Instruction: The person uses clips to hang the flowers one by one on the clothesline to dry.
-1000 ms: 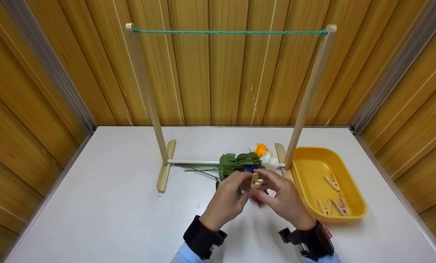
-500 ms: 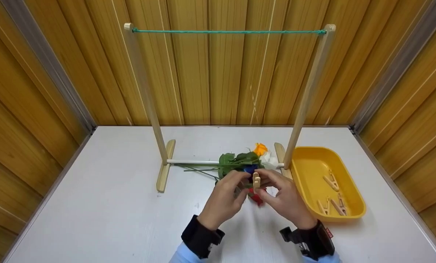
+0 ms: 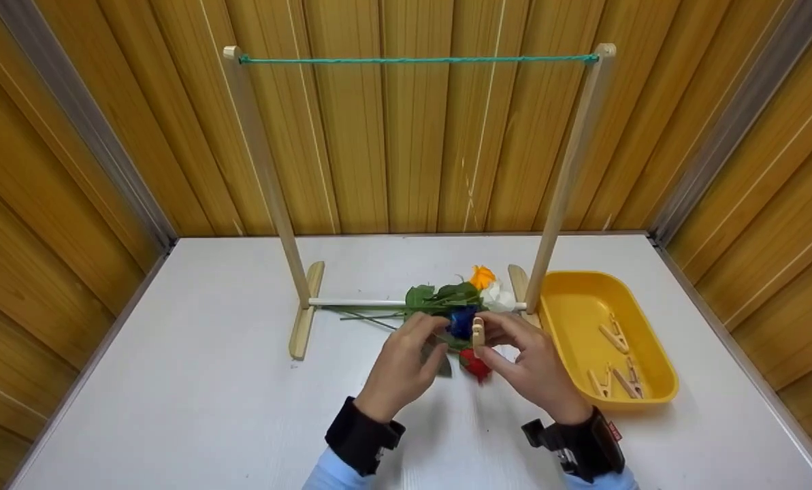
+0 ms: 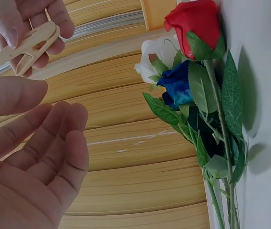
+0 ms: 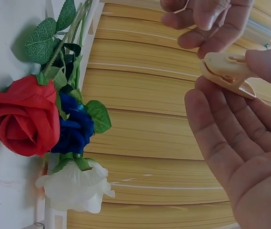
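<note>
A pale clothespin (image 3: 478, 333) is pinched between the thumb and fingers of my right hand (image 3: 529, 357), above the table. My left hand (image 3: 406, 364) is just left of it, fingers loosely bent, holding nothing; a gap parts it from the clothespin (image 4: 33, 47) in the left wrist view. Beyond and below the hands lie artificial roses: a red rose (image 3: 474, 365), a blue rose (image 3: 463, 321), a white rose (image 3: 497, 297) and an orange rose (image 3: 482, 277). Their green stems point left, partly hidden by my left hand.
A wooden frame with a left post (image 3: 263, 170) and right post (image 3: 569, 177) carries a green string (image 3: 416, 60) across its top. A white bar (image 3: 358, 302) joins its feet. The yellow tray (image 3: 576, 289) at right holds several clothespins (image 3: 627, 381).
My left hand has drawn away from the clothespin toward the left. My right hand keeps the clothespin, which has turned slightly. More of the blue and red roses shows between the hands.
</note>
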A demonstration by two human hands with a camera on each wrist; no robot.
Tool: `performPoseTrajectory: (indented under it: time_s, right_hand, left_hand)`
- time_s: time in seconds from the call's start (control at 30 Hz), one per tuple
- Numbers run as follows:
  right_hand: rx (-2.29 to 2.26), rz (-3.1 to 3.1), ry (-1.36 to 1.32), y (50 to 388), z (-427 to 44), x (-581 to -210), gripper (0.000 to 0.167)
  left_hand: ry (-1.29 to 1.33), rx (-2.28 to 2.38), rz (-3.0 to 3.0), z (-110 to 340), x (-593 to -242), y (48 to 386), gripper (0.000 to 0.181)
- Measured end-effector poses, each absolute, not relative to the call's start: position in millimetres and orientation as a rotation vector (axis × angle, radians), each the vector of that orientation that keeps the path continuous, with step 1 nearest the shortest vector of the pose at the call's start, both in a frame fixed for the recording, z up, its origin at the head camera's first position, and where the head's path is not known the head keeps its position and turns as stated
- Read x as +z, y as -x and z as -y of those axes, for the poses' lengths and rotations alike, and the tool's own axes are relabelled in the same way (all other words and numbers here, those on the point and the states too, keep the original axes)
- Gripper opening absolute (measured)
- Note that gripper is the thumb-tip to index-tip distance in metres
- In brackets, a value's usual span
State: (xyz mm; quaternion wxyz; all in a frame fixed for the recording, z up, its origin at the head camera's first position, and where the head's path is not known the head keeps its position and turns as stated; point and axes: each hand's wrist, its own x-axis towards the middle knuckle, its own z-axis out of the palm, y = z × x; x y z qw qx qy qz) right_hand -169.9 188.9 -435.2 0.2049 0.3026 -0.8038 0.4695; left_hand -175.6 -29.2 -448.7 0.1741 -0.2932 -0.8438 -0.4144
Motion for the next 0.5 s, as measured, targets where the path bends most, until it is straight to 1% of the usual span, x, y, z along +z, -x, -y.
performPoseTrajectory:
  time_s: [0.27, 0.5]
  right_hand:
    - [1.341, 2.222, -0.834, 169.2, -191.6, -433.3, 0.045]
    - [1.35, 2.206, -0.819, 168.3, -193.7, -430.6, 0.046]
  left_hand:
    - [0.86, -1.013, 2.459, 44.0, -449.7, 185.7, 0.024]
    - [0.883, -0.845, 2.477, 54.8, -460.5, 200.2, 0.023]
